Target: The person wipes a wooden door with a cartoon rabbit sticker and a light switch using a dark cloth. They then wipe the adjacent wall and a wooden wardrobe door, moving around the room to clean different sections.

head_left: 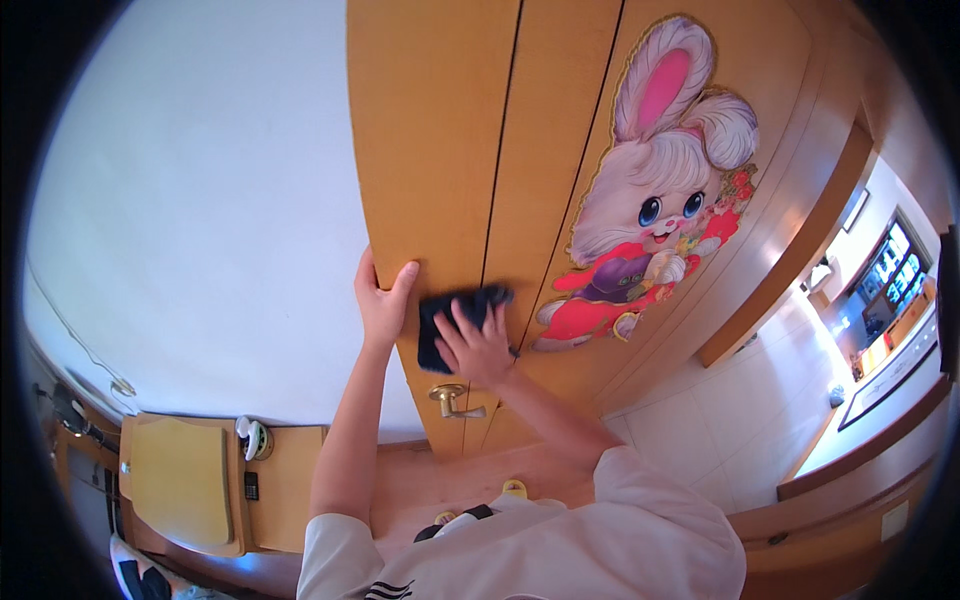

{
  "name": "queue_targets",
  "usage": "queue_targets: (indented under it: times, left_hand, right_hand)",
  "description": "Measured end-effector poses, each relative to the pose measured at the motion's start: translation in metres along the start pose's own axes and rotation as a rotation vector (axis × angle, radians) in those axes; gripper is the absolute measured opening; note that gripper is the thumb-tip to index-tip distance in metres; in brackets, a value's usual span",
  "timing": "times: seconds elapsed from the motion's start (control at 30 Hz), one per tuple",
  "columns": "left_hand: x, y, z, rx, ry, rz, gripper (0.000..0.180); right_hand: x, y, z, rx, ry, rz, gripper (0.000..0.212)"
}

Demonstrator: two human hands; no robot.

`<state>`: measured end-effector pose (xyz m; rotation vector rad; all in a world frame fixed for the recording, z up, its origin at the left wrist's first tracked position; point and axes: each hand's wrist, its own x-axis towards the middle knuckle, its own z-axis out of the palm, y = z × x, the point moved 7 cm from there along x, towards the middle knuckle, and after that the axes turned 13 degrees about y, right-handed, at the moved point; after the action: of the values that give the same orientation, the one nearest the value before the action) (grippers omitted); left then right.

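A light-brown wooden door with dark vertical grooves stands in front of me. At its left edge my left hand grips the door, thumb on the front face and fingers wrapped round the side. My right hand presses a dark cloth against the door face, its fingers spread over it. The cloth's far corner is smeared by motion. Just below the cloth sits a brass lever handle. To the right of the cloth, a large rabbit sticker in red and purple clothes is fixed to the door.
A white wall lies left of the door. Low at the left stands a wooden cabinet with a small black phone-like object and a round container. On the right, a doorway frame opens onto a tiled floor.
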<state>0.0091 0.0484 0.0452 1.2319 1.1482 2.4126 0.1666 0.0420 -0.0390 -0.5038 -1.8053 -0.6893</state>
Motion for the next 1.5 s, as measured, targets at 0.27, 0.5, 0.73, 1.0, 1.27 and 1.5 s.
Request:
queue_targets:
  times: [0.27, 0.5, 0.73, 1.0, 1.27, 1.5]
  left_hand:
    - [0.005, 0.002, -0.011, -0.023, 0.046, 0.032, 0.033]
    - [-0.005, 0.004, 0.007, -0.036, -0.003, 0.007, 0.043]
    - [0.008, -0.020, -0.017, -0.202, 0.015, -0.070, 0.066]
    - [0.001, -0.014, 0.001, -0.213, -0.010, -0.103, 0.072]
    - [0.000, -0.020, 0.000, -0.161, -0.015, -0.113, 0.078]
    - [0.004, -0.053, -0.034, -0.346, -0.046, -0.572, 0.093]
  right_hand:
    - [0.360, 0.050, -0.099, -0.156, 0.498, -0.211, 0.058]
    - [0.518, 0.116, -0.160, -0.277, 0.678, -0.055, 0.062]
    - [0.180, 0.039, -0.052, -0.234, 0.172, 0.166, 0.078]
    - [0.040, 0.015, -0.021, -0.170, 0.000, 0.124, 0.063]
    - [0.397, 0.007, -0.115, -0.239, 0.328, -0.126, 0.067]
    - [0.355, -0.023, -0.071, -0.309, 0.238, 0.006, 0.073]
